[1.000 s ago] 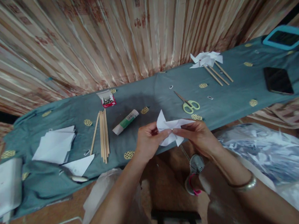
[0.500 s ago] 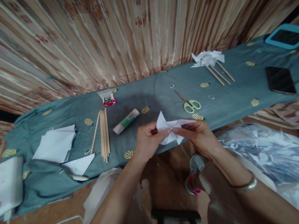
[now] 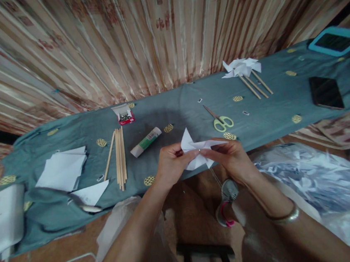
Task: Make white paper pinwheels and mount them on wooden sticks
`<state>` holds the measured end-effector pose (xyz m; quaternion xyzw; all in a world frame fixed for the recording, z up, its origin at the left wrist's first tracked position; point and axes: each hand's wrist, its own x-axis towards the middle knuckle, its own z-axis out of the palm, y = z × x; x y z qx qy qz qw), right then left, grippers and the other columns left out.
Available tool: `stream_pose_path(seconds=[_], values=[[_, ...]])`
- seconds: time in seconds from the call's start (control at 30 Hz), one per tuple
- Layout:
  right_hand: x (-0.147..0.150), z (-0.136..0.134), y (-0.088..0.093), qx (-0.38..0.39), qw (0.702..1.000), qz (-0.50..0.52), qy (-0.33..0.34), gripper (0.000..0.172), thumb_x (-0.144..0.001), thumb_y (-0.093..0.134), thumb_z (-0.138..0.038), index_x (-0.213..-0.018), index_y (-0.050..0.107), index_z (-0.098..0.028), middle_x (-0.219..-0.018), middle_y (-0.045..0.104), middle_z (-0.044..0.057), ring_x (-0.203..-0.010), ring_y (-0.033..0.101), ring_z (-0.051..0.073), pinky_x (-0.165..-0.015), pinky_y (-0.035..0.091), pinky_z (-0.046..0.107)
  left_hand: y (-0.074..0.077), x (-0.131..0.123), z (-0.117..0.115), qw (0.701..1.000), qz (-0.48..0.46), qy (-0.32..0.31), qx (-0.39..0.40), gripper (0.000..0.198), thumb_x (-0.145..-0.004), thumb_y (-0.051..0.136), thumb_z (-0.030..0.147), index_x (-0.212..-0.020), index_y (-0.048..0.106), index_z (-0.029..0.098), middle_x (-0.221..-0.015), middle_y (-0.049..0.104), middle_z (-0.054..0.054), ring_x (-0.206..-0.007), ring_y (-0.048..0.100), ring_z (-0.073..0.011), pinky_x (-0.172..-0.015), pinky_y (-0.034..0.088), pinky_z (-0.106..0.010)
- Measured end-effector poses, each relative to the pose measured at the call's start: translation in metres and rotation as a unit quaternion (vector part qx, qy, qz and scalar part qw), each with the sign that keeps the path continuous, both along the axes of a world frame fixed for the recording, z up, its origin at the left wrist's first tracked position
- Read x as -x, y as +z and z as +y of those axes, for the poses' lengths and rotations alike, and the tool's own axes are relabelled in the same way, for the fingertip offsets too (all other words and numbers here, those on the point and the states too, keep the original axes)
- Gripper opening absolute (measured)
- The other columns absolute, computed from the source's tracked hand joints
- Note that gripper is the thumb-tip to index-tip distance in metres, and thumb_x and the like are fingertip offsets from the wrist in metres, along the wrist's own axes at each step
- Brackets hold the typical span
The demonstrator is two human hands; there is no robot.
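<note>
Both of my hands hold a white folded paper pinwheel (image 3: 195, 147) over the near edge of the table. My left hand (image 3: 172, 164) pinches it from the left and my right hand (image 3: 231, 158) pinches its middle from the right; a small metal pin shows at the centre. Left of my hands lie a bundle of wooden sticks (image 3: 120, 157) and a green and white glue stick (image 3: 146, 141). Behind my right hand lie green-handled scissors (image 3: 220, 120).
A grey-blue cloth (image 3: 175, 110) covers the long table. On it lie a stack of white paper sheets (image 3: 63, 170), a red box of pins (image 3: 125, 115), finished pinwheels on sticks (image 3: 245, 71), a black phone (image 3: 325, 92), a blue-framed tablet (image 3: 334, 41) and a white device (image 3: 1, 218). A striped curtain hangs behind.
</note>
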<state>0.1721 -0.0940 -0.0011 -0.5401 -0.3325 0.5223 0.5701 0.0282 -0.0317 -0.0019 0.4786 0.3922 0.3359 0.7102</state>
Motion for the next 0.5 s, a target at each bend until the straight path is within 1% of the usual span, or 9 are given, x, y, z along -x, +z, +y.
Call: stream_pose_path(seconds=[0.17,0.37,0.5], values=[[-0.0004,0.0003,-0.0010,-0.010,1.000,-0.016,-0.004,0.019,-0.061,0.082,-0.035,-0.071,0.073,-0.022,-0.060,0.065,-0.003,-0.054,0.053,0.011,-0.051,0.042,0.025,-0.0013,0.0009,0.0005,1.000,0.005,-0.001,-0.019,0.030,-0.052,0.084,0.038,-0.068,0.074,0.014,-0.059,0.066,0.000,-0.052,0.054,-0.0106,-0.051,0.043,-0.022],[0.0000,0.0005,-0.0022,-0.007,1.000,-0.021,-0.018,0.019,-0.060,0.082,-0.035,-0.071,0.073,-0.023,-0.060,0.065,-0.003,-0.054,0.053,0.011,-0.051,0.042,0.026,-0.0025,0.0023,0.0011,0.999,0.012,-0.001,-0.045,0.029,-0.055,0.083,0.037,-0.071,0.074,0.013,-0.063,0.067,-0.001,-0.056,0.055,-0.0118,-0.053,0.043,-0.023],[-0.0001,0.0003,-0.0017,0.000,1.000,-0.008,-0.025,0.019,-0.058,0.083,-0.033,-0.070,0.073,-0.023,-0.060,0.066,-0.003,-0.054,0.054,0.011,-0.050,0.041,0.025,-0.0012,0.0021,0.0009,0.999,0.017,-0.004,-0.048,0.027,-0.057,0.082,0.035,-0.071,0.074,0.013,-0.063,0.066,-0.001,-0.055,0.055,-0.0108,-0.052,0.042,-0.022]])
